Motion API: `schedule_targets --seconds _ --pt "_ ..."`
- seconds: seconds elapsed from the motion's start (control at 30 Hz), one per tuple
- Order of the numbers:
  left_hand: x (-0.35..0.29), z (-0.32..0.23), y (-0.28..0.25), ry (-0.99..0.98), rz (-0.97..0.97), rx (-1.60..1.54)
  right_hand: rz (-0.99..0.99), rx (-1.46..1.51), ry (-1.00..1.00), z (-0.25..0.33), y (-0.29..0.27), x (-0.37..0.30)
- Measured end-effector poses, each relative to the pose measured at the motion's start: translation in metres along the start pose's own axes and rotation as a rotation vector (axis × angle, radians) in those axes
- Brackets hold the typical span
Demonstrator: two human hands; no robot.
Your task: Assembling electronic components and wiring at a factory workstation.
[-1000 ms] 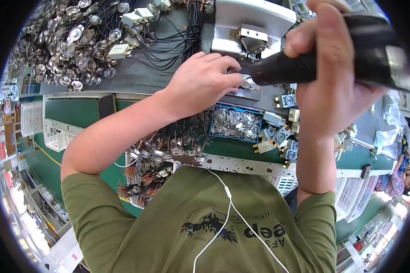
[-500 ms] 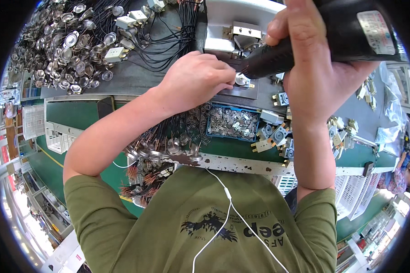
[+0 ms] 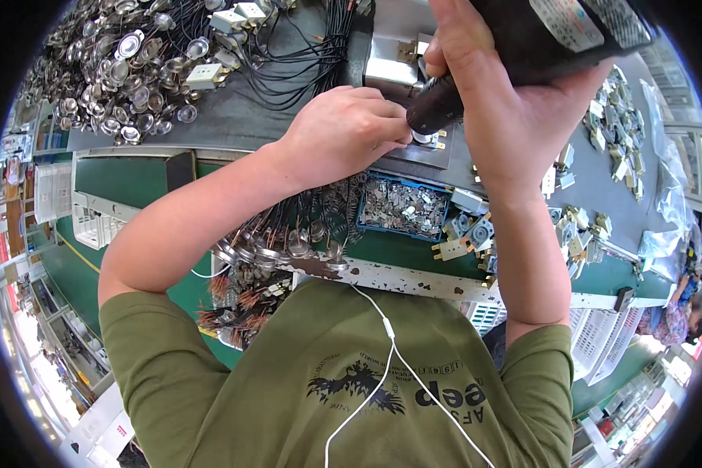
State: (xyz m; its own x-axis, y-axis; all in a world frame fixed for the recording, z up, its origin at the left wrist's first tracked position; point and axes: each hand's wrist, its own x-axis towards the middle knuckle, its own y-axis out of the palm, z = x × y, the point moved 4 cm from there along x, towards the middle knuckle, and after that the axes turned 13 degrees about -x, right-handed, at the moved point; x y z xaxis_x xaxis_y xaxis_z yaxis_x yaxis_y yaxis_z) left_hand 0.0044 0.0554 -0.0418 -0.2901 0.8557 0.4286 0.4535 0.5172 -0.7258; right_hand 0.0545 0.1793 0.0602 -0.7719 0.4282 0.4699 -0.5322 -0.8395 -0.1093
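My right hand (image 3: 515, 129) is wrapped round a black power screwdriver (image 3: 515, 31), which tilts down to the left. Its dark nose rests over a small part with a pale round top and brass terminals (image 3: 440, 144). That part sits on a flat metal plate (image 3: 423, 159) at the table's edge. Close against its left side is my left hand (image 3: 347, 129), fingers bent and pressed together; what they grip is hidden behind the hand and the tool's nose. Just behind stands a shiny metal bracket (image 3: 390, 74).
A blue tray (image 3: 398, 232) of small metal pieces lies in front of the plate. Grey-and-white switch-like parts (image 3: 452, 248) sit to its right, more (image 3: 620, 125) farther right. Metal discs on black wires (image 3: 129, 93) pile up at far left. White earphone cord (image 3: 388, 327) hangs over my shirt.
The screwdriver has swung more upright, and its nose has come down over the small part. My left hand stays beside the part. The whole view has shifted slightly.
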Motion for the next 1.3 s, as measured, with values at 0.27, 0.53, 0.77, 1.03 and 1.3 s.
schedule_targets --seconds 0.27,0.53,0.77,1.03,1.3 --pt "0.005 0.003 0.000 -0.348 0.039 -0.035 0.457 0.993 -0.169 -0.023 0.021 0.038" --pt "0.024 0.000 -0.007 -0.558 0.421 0.048 0.092 -0.028 -0.050 -0.010 0.008 0.014" --pt "0.024 0.006 -0.009 -0.496 0.439 -0.056 0.133 -0.030 -0.099 -0.008 0.003 0.008" --pt "0.016 0.015 -0.005 -0.333 0.380 -0.103 0.120 -0.089 -0.090 0.000 0.001 0.003" --pt "0.022 0.007 -0.004 -0.424 0.415 -0.016 0.066 -0.119 -0.117 -0.022 -0.014 0.003"
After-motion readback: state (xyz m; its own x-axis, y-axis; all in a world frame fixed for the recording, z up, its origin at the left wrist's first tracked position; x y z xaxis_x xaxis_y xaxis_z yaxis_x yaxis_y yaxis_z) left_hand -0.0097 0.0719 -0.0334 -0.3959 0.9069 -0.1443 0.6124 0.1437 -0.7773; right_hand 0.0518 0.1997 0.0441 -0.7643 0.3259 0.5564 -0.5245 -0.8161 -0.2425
